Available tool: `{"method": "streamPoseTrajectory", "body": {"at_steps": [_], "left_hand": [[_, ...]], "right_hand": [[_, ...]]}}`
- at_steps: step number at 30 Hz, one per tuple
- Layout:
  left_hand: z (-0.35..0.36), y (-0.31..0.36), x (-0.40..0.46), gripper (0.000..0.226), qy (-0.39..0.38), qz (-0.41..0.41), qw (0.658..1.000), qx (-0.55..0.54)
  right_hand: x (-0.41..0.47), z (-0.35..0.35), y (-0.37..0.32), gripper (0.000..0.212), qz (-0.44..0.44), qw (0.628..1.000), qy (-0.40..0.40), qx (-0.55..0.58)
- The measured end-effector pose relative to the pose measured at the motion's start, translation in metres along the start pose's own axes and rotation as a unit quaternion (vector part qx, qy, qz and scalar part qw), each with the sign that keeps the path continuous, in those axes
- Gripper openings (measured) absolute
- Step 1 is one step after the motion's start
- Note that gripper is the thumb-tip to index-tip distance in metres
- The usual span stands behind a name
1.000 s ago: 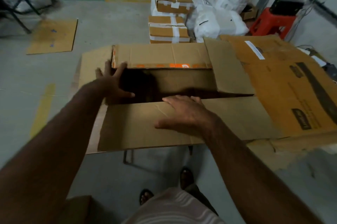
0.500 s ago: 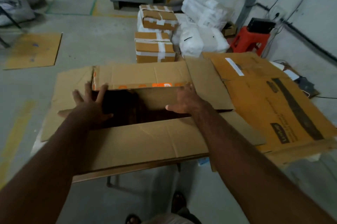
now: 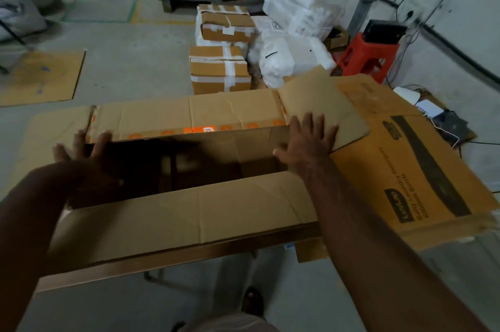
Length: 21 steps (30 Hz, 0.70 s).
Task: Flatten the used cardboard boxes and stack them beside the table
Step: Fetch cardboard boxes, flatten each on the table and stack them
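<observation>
A long open cardboard box (image 3: 189,212) lies on the table (image 3: 113,273) in front of me, its four flaps spread outward and orange printing along the far inner edge. My left hand (image 3: 84,153) is at the box's left end with fingers spread, over the dark opening. Fingers straight, my right hand (image 3: 307,139) presses flat on the right end flap (image 3: 324,99). To the right, a flattened printed cardboard box (image 3: 422,169) lies on the table.
Behind the table stand taped cardboard parcels (image 3: 219,72) and white wrapped bundles (image 3: 292,58). A red plastic stool (image 3: 365,56) with a black device is at the right wall. A flat cardboard sheet (image 3: 40,77) lies on the floor at left. Cables and small devices (image 3: 433,115) lie at far right.
My right hand has moved from the near flap across the opening to the right end flap. My left hand stayed at the left end. The view shifted forward.
</observation>
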<state>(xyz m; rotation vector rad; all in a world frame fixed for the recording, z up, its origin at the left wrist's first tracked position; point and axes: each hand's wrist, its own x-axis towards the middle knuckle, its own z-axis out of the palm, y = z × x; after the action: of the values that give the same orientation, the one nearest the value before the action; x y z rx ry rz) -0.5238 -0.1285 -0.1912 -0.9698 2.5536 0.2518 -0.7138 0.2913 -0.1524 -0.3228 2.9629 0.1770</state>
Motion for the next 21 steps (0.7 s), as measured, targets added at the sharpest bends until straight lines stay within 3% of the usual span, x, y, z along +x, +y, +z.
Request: {"method": "streamPoseTrajectory", "body": {"at_steps": [2,5,10,13,15,18,21], "left_hand": [[0.0,0.003,0.002,0.115,0.023,0.0,1.0,-0.018],[0.004,0.007,0.003,0.102,0.121,0.027,0.99,-0.073],[0.007,0.034,-0.014,0.099,0.262,-0.027,0.945,-0.195],[0.013,0.046,-0.032,0.103,0.247,-0.085,0.948,-0.179],[0.017,0.044,-0.039,0.103,0.234,-0.075,0.956,-0.162],[0.018,0.031,-0.041,0.101,0.233,-0.047,0.958,-0.157],[0.02,0.021,-0.041,0.09,0.26,-0.019,0.946,-0.19]], "right_hand": [[0.001,0.013,0.006,0.114,-0.006,1.0,-0.015,0.009],[0.0,0.025,0.007,0.116,-0.007,1.0,-0.012,0.006],[-0.002,0.02,-0.007,0.104,-0.017,0.999,0.037,0.007],[-0.006,0.018,-0.038,0.082,-0.132,0.979,0.141,0.058],[-0.011,0.017,-0.069,0.074,-0.222,0.959,0.145,0.097],[-0.019,0.025,-0.116,0.086,-0.28,0.947,0.09,0.128],[-0.017,0.024,-0.14,0.099,-0.25,0.941,0.134,0.182]]}}
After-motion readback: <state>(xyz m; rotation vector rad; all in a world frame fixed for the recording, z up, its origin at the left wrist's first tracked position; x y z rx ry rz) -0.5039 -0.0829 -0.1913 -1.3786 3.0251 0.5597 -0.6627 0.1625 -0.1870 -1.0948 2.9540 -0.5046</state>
